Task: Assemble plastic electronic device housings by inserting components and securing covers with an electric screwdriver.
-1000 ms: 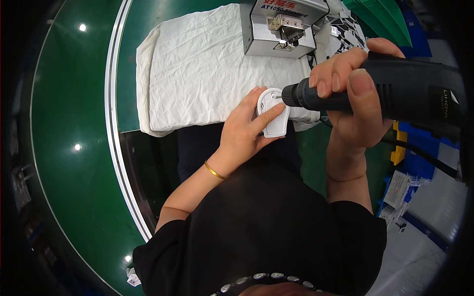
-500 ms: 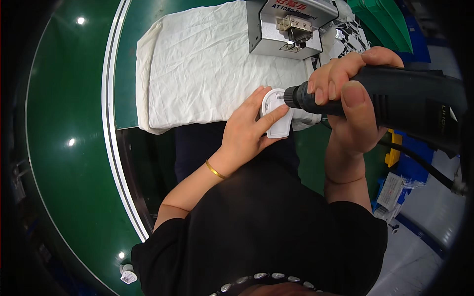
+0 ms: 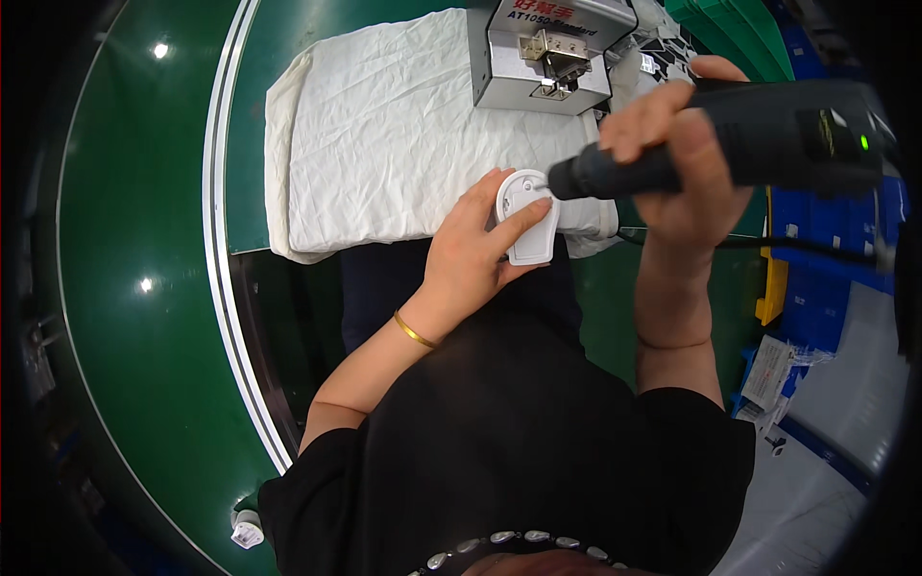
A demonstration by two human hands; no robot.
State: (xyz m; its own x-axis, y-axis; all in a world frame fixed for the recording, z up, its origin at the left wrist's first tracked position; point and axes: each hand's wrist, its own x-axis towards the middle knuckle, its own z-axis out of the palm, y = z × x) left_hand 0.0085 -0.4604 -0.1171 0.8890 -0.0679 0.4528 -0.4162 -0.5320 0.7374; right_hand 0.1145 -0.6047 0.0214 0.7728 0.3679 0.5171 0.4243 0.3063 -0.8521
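Observation:
My left hand (image 3: 468,252) is closed around a white plastic housing (image 3: 531,243), rounded at the far end and narrower toward me. Its thumb lies across the face of the part, and the other fingers are mostly hidden behind it. A black electric screwdriver (image 3: 768,134) is gripped in my right hand (image 3: 687,168), which is blurred by motion. The tool lies roughly level, with a small green light near its rear. Its bit points left at the housing's upper right edge, close to a round screw hole; whether it touches cannot be made out.
A white cloth (image 3: 384,144) covers a pad on the green table. At the back stands a grey metal machine (image 3: 538,67). Green bins (image 3: 735,34) sit far right, blue bins (image 3: 816,230) nearer. A black cable (image 3: 768,243) runs behind my right forearm. A small white object (image 3: 247,530) lies lower left.
The screwdriver has swung, its rear end rising and its bit shifting off the hole toward the housing's edge. Its green light now shows. The housing and left hand moved slightly left.

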